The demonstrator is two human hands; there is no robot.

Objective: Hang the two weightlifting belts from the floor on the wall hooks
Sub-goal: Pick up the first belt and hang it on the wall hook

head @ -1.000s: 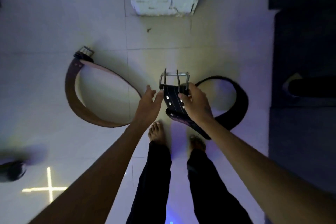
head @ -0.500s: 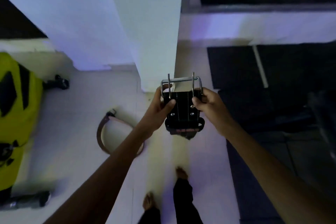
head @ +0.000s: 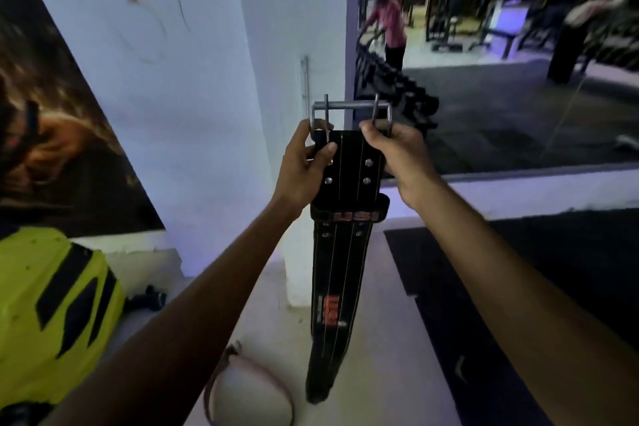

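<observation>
A black weightlifting belt (head: 340,252) with a steel double-prong buckle hangs straight down in front of a white pillar (head: 290,45). My left hand (head: 306,164) grips its left edge just under the buckle, and my right hand (head: 397,156) grips the right edge. The buckle is held upward at chest height. A brown belt (head: 242,387) lies curled on the pale floor below, left of the black belt's tip. A thin metal rod or hook (head: 305,79) sticks up on the pillar face just above the buckle.
A yellow-and-black object (head: 52,315) stands at the lower left under a wall poster (head: 52,131). Right of the pillar a mirror or opening shows a dumbbell rack (head: 397,93), a person in pink (head: 390,28) and gym machines. A dark mat (head: 518,287) covers the floor on the right.
I have stood up from the floor. Both hands lifted the black belt from floor level to chest height before the pillar, and it now hangs full length. The brown belt stays on the floor.
</observation>
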